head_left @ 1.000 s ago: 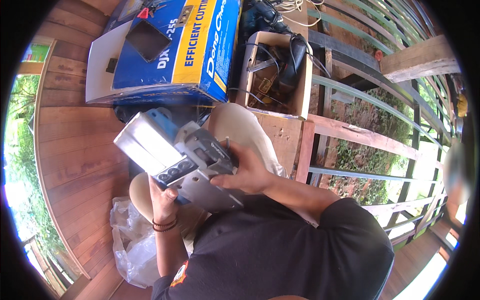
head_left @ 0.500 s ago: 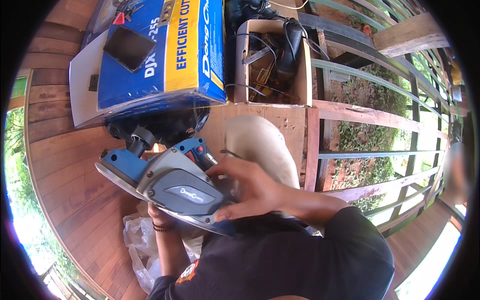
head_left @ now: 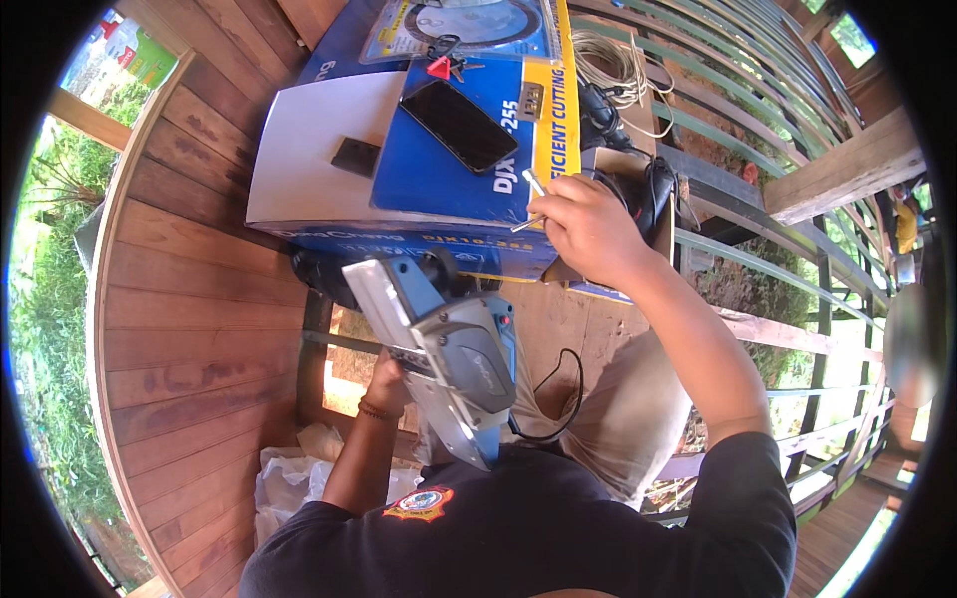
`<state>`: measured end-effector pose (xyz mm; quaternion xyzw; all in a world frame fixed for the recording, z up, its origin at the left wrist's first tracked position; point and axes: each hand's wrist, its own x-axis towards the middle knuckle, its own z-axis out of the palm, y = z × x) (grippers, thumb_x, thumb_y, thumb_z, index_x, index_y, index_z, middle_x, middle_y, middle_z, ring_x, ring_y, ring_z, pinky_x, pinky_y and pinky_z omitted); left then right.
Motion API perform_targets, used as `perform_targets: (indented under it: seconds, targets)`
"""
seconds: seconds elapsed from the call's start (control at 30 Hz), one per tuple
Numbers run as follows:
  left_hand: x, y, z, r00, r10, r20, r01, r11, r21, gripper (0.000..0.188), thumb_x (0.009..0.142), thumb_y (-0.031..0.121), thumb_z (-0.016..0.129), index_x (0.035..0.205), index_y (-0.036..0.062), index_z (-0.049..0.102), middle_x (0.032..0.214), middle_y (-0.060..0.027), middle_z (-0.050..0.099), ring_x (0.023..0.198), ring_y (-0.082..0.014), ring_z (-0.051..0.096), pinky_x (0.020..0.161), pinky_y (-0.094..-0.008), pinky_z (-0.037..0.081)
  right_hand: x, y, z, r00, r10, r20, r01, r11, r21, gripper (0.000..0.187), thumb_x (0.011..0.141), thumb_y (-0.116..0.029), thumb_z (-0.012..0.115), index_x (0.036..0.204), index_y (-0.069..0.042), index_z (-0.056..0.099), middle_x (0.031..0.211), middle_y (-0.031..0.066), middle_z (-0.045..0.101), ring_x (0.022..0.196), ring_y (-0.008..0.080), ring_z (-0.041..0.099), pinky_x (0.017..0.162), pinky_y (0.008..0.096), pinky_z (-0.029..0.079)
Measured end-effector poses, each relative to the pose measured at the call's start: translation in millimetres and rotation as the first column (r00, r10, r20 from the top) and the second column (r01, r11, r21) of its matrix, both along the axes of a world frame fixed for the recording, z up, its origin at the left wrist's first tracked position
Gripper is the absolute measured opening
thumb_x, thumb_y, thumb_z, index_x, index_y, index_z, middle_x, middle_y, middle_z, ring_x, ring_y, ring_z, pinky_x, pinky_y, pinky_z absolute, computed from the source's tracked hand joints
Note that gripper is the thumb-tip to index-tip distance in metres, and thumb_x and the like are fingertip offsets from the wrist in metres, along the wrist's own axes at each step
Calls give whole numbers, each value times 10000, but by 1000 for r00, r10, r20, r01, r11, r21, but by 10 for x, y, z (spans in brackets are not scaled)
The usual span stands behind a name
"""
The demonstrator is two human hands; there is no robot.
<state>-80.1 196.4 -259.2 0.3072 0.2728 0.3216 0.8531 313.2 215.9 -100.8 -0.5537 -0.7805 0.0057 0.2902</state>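
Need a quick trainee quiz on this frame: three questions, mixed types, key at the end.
1. Which hand holds the blue-and-grey power tool?
2. True or false: the right hand holds a slim metal piece.
3. The black phone lies on: A) the blue box; B) the clear plastic; C) the coiled cable.

Key: 1. The left hand. 2. True. 3. A.
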Motion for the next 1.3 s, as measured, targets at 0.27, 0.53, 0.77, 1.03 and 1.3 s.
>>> perform_targets:
  seconds: [0.27,0.53,0.77,1.03,1.3]
  targets:
    - [91,26,-273,990,-31,139,38,998,-48,974,793,555,889,1492,-5,507,1472,-204,603,1254,-326,673,1054,-463,572,-107,368,-175,988,151,17,-151,988,7,264,798,-19,738,1060,-53,747,1148,115,665,1085,337,651,969,451,531]
    - [-23,-103,-236,992,57,-112,-51,997,57,1101,790,582,880,1596,11,392,1484,-116,578,1324,-250,582,1104,-419,459,42,-2,19,914,146,-378,-217,964,-151,336,830,-61,785,1154,6,729,1098,171,708,932,304,702,847,393,569]
    - [440,92,452,980,84,-181,-72,995,69,1111,724,498,948,1556,-8,413,1382,-89,631,1184,-173,630,968,-306,517,-369,-484,25,754,-90,-651,-369,761,-534,558,995,-352,765,1374,30,613,1146,152,699,962,230,701,844,347,560]
    - [1362,136,1580,983,-11,-182,38,988,149,1105,794,213,947,1664,18,294,1530,-154,523,1413,-241,497,1199,-399,385,-374,-1211,160,267,-332,-905,-221,893,-393,1061,999,-680,613,1603,130,292,1549,201,504,1468,264,444,1227,414,311]
    - [2099,-36,1862,901,-394,-180,421,895,149,1049,813,241,950,1626,1,333,1520,-163,519,1410,-227,475,1175,-362,407,-158,-2027,270,-11,-582,-813,187,798,-573,661,1097,-478,528,1523,26,491,1435,125,593,1335,206,520,1181,368,335]
